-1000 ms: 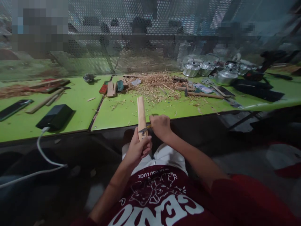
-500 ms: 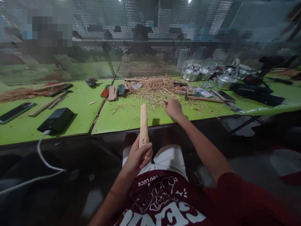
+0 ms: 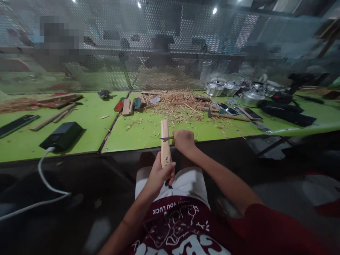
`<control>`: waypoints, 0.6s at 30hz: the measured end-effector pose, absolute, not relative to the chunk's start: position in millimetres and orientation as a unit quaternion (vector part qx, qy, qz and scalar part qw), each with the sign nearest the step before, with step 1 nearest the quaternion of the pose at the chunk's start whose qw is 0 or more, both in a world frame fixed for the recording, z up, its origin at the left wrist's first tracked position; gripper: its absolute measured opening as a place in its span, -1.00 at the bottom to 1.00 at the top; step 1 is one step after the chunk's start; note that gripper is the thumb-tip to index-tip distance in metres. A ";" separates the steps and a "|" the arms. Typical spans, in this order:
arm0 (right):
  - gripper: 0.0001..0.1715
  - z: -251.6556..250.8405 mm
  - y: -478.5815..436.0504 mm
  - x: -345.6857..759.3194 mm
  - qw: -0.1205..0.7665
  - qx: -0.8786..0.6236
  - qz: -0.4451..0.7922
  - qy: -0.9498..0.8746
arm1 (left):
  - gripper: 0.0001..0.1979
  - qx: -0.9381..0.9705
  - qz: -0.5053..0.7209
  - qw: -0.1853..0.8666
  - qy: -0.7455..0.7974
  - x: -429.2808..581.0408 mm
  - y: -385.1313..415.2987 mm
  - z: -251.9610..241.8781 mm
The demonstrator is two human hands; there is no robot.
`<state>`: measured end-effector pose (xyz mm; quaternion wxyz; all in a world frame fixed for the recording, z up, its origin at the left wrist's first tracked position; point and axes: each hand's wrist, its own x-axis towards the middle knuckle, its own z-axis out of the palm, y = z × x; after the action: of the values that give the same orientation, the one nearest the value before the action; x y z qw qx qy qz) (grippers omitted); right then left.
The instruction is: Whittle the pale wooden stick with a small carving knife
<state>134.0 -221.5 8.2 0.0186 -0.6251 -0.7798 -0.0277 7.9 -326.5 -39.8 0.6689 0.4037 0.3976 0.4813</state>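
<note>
My left hand (image 3: 163, 173) is closed around the lower end of a pale piece of wood (image 3: 165, 150), which points up and away from me over my lap. Small blue marks show on the wood just above my fingers. In my right hand (image 3: 184, 141) is a knife (image 3: 165, 138), gripped by its handle. Its narrow blade lies crosswise over the upper half of the wood. Beyond the hands, curled wood shavings (image 3: 183, 102) are heaped on the green table (image 3: 130, 140).
A black power bank (image 3: 63, 136) with a white cable and a phone (image 3: 18, 124) lie left. A hammer (image 3: 231, 116) lies right of the shavings, near metal kettles (image 3: 253, 97). Wooden blocks (image 3: 128, 107) sit at the table's seam. A perforated screen (image 3: 164, 67) stands behind.
My right hand has moved left and toward me, bringing the knife blade across the wood. The left hand keeps its hold, shifted slightly right in view.
</note>
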 end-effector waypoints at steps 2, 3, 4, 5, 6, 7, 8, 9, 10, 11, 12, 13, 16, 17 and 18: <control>-0.61 8.1 -223.8 135.6 0.011 -0.610 -0.032 -0.791 | -0.56 0.405 0.485 0.665 0.398 5.9 -324.3 -41.2; -0.61 7.6 -226.7 135.8 0.005 -0.601 -0.031 -0.799 | -0.54 0.405 0.488 0.663 0.397 4.9 -323.1 -41.5; -0.61 6.9 -230.0 135.6 -0.002 -0.593 -0.028 -0.805 | -0.53 0.405 0.491 0.661 0.397 4.0 -322.0 -41.8; -0.61 6.1 -233.3 134.9 -0.009 -0.587 -0.022 -0.809 | -0.51 0.407 0.493 0.660 0.396 3.5 -321.2 -42.0; -0.62 5.2 -236.0 134.0 -0.014 -0.587 -0.018 -0.809 | -0.50 0.409 0.494 0.658 0.396 3.5 -320.5 -42.2; -0.62 4.4 -237.9 132.7 -0.015 -0.592 -0.016 -0.806 | -0.49 0.411 0.495 0.655 0.397 3.9 -320.2 -42.5; -0.61 3.8 -238.8 131.2 -0.013 -0.600 -0.015 -0.800 | -0.49 0.413 0.497 0.651 0.398 4.6 -320.0 -42.8; -0.61 3.4 -238.6 129.5 -0.009 -0.607 -0.016 -0.794 | -0.50 0.415 0.500 0.647 0.400 5.6 -320.0 -43.1; -0.61 3.4 -237.5 127.7 -0.005 -0.611 -0.016 -0.791 | -0.51 0.416 0.504 0.641 0.402 6.5 -320.0 -43.3; -0.61 3.6 -235.6 125.9 -0.003 -0.612 -0.015 -0.791 | -0.52 0.415 0.510 0.636 0.405 7.2 -320.0 -43.5; -0.62 4.1 -233.1 124.3 -0.002 -0.610 -0.013 -0.792 | -0.53 0.413 0.515 0.631 0.407 7.6 -319.9 -43.4; -0.63 4.8 -230.3 122.7 -0.001 -0.605 -0.011 -0.796 | -0.53 0.411 0.520 0.627 0.410 7.6 -319.7 -43.2; -0.62 6.5 -221.7 118.1 0.000 -0.596 -0.012 -0.803 | -0.54 0.404 0.526 0.621 0.416 4.7 -318.5 -41.4; -0.61 6.7 -219.4 116.2 0.002 -0.593 -0.014 -0.805 | -0.54 0.401 0.528 0.621 0.418 3.0 -317.9 -40.4; -0.59 6.4 -217.4 114.0 0.003 -0.589 -0.016 -0.808 | -0.54 0.397 0.530 0.622 0.419 1.1 -317.0 -39.3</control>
<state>114.0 -217.4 6.4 0.0032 -0.5895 -0.8076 -0.0156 1.1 -317.0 -39.3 0.6219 0.3970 0.4185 0.5296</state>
